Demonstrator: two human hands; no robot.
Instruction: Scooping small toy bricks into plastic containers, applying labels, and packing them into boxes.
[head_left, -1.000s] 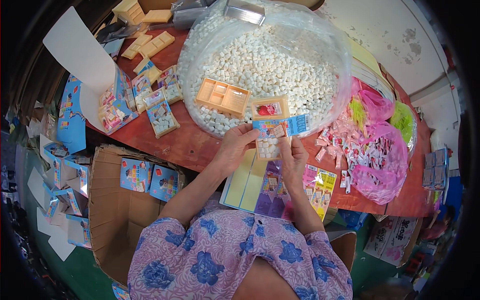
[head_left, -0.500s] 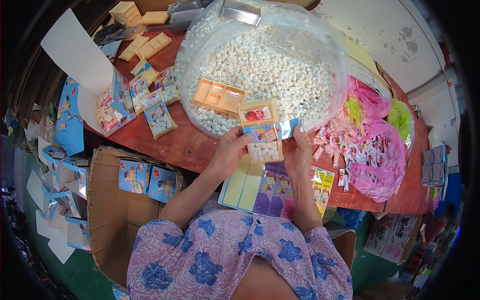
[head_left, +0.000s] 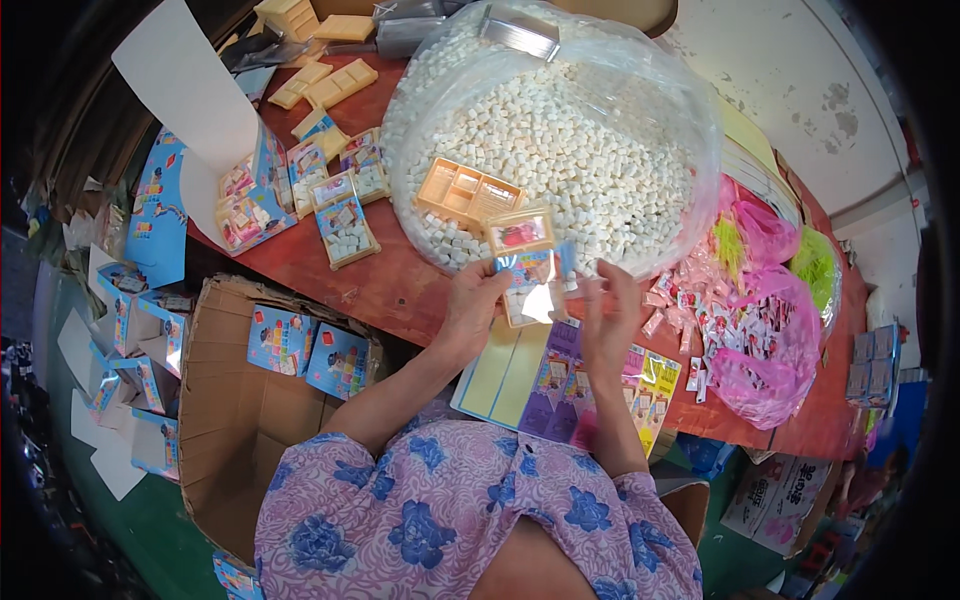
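My left hand grips the left side of a small cream tray pack. The pack has a red-printed sachet at its top, a blue label band across its middle and white pieces in its lower part. Glare covers some of that lower part. The band's loose end sticks out to the right, close to my right hand, whose fingers are apart with nothing in them. Beneath the hands lies a yellow and purple sheet of labels. Behind the pack, an orange-cream divided tray rests on white cube-shaped pieces.
A large clear plastic bag holds the white pieces. Filled packs and an open blue display box sit at left. Pink bags with small sachets lie at right. A cardboard box stands below the red table's edge.
My right hand has let go of the blue band's end and moved slightly away to the right, its fingers opening. The view has shifted a little; my left hand keeps its hold.
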